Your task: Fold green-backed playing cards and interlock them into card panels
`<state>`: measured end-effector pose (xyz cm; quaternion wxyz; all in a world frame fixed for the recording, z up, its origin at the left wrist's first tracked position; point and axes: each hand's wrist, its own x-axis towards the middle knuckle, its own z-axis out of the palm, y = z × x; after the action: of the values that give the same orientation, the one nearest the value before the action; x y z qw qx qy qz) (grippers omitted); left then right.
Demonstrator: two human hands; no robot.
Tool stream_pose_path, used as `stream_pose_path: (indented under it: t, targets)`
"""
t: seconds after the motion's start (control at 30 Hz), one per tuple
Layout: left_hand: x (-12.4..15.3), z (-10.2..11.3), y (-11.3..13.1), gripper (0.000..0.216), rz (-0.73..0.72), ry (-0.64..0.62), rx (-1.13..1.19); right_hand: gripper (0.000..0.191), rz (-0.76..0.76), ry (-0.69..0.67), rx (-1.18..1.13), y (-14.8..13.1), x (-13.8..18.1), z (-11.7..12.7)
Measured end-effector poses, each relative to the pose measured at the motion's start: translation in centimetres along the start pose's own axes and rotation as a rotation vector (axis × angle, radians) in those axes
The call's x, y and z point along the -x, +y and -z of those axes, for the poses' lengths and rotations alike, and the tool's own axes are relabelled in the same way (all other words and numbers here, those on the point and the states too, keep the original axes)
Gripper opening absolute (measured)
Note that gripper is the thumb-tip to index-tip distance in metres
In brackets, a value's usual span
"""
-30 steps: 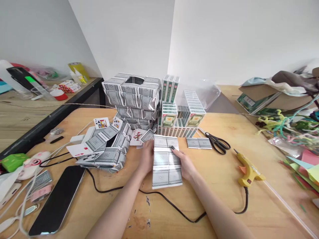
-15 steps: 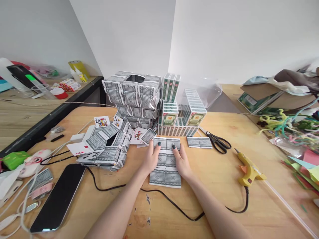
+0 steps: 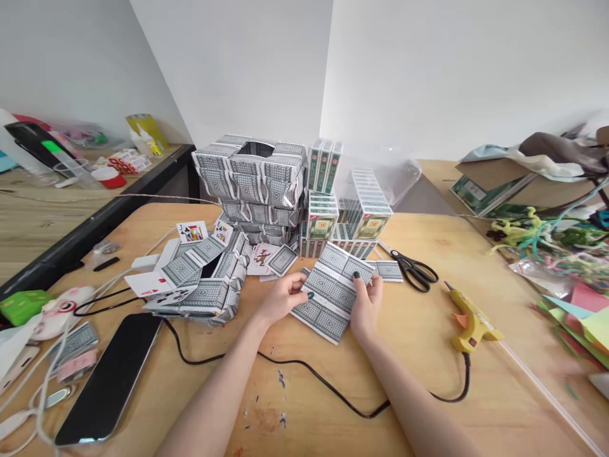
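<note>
Frame centre | flat, grey-patterned rectangular panel of paper playing cards (image 3: pixel 332 293) was grasped from opposite sides by left hand (image 3: pixel 284 298) and right hand (image 3: pixel 365 308) | light, even pressure seemed advisable against creasing

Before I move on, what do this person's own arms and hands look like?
The left arm and right arm are bare as far as they show: no sleeve, watch or bracelet. The left hand and right hand wear no gloves, and no ring shows. Both thumbnails have dark polish, teal-looking on the left.
</note>
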<state>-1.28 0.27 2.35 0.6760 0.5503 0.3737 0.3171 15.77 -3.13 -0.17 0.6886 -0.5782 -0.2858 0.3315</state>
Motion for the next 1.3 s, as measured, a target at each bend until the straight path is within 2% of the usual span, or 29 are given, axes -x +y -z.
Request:
stream_pose_path:
  t: [0.1,0.13,0.23,0.33,0.4,0.43,0.5,0.53,0.57,0.63,0.73,0.83,0.93,1.1,1.3]
  targets:
    - [0.0,0.6,0.0,0.031,0.009,0.008,0.005,0.025,-0.038,0.034,-0.062,-0.3,-1.7,0.8]
    - [0.1,0.8,0.0,0.03,0.01,0.003,0.007,0.026,-0.082,0.007,-0.092,-0.4,-2.2,1.0]
    - [0.2,1.3,0.1,0.031,0.001,0.024,-0.019,0.029,-0.271,-0.272,-0.185,-1.1,-3.3,1.7]
    - [0.1,1.7,-0.2,0.038,-0.01,0.097,-0.055,0.032,-0.402,-0.585,-0.158,-1.8,-3.4,2.0]
    - [-0.1,2.1,-0.5,0.044,-0.012,0.211,-0.052,0.035,-0.445,-0.713,-0.114,-1.9,-3.1,2.0]
    - [-0.1,2.3,-0.6,0.046,-0.011,0.295,-0.032,0.036,-0.445,-0.735,-0.099,-1.9,-3.0,1.9]
    - [-0.2,2.7,-0.8,0.047,-0.025,0.47,0.075,0.038,-0.419,-0.706,-0.102,-1.6,-2.7,1.6]
    - [-0.2,2.8,-0.8,0.048,-0.033,0.508,0.146,0.039,-0.41,-0.685,-0.113,-1.5,-2.5,1.4]
    - [-0.1,2.9,-0.8,0.049,-0.037,0.504,0.198,0.042,-0.404,-0.669,-0.123,-1.3,-2.4,1.3]
    - [0.1,2.7,-0.7,0.05,-0.032,0.397,0.227,0.044,-0.417,-0.665,-0.122,-1.1,-2.0,1.1]
    - [0.5,2.1,-0.6,0.05,-0.033,0.25,0.109,0.041,-0.411,-0.605,-0.086,-0.9,-1.4,1.0]
    - [0.7,1.5,-0.8,0.046,-0.052,0.332,-0.098,0.04,-0.289,-0.484,-0.025,-0.8,-0.8,0.8]
    - [0.7,1.1,-1.0,0.047,-0.062,0.441,-0.271,0.04,-0.21,-0.474,0.034,-0.8,-0.3,0.7]
    - [0.8,0.3,-0.7,0.059,-0.049,0.453,-0.3,0.042,-0.22,-0.471,0.042,-0.9,-0.1,0.8]
    - [0.8,-0.2,-0.1,0.047,-0.042,0.405,-0.279,0.04,-0.282,-0.471,0.056,-0.9,0.0,0.7]
